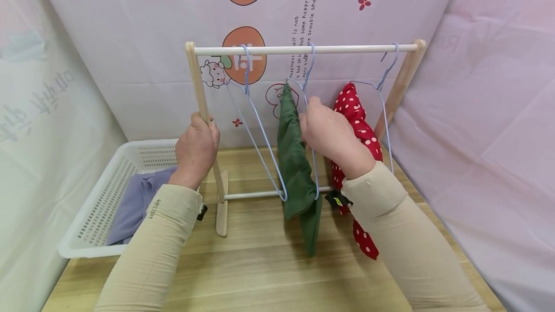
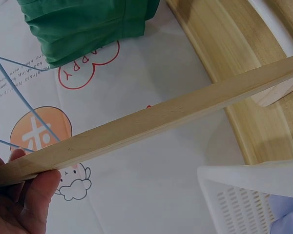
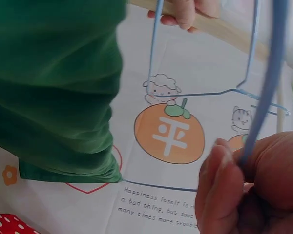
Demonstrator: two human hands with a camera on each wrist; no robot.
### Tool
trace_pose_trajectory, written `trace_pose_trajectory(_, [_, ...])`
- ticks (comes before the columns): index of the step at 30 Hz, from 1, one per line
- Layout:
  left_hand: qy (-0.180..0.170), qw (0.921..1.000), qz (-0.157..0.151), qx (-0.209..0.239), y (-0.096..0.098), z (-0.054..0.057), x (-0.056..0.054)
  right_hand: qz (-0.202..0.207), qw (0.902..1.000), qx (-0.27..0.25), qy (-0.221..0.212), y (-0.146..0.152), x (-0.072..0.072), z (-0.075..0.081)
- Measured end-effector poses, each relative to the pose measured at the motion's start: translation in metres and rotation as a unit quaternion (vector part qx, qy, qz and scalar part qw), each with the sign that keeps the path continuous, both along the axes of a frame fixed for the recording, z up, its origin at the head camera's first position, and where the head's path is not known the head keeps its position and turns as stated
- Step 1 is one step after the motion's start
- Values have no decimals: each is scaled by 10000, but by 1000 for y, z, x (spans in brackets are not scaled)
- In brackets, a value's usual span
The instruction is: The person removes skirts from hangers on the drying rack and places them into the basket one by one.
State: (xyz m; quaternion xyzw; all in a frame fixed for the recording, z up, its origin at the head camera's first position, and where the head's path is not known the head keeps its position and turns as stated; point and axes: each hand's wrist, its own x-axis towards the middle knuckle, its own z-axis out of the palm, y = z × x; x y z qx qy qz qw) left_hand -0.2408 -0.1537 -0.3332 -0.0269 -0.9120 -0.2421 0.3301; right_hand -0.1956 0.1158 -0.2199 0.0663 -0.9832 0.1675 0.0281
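Note:
My left hand (image 1: 197,150) grips the left wooden post (image 1: 200,85) of a small clothes rack, fingers and thumb wrapped round it. With thumb and fingers my right hand (image 1: 334,134) pinches the side wire of the middle blue hanger (image 1: 311,66); the right wrist view shows that wire running up out of the pinch. A green cloth (image 1: 295,153) hangs folded over this hanger, just left of my right hand. Behind my right forearm, partly hidden, a red polka-dot cloth (image 1: 355,114) hangs from the right hanger (image 1: 386,95). The left hanger (image 1: 260,124) is bare.
All three hangers hook over the white top rail (image 1: 277,50) of the rack. A white plastic basket (image 1: 86,206) with purple cloth (image 1: 138,196) in it stands left of the rack, beside my left forearm. The rack stands on a wooden table (image 1: 256,264) between pale printed sheets.

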Motion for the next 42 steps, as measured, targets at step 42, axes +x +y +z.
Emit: trace_pose_trajectory(42, [-117,9996,10,242,1,1,1,511,9951,30,841,-15,-29,-5])
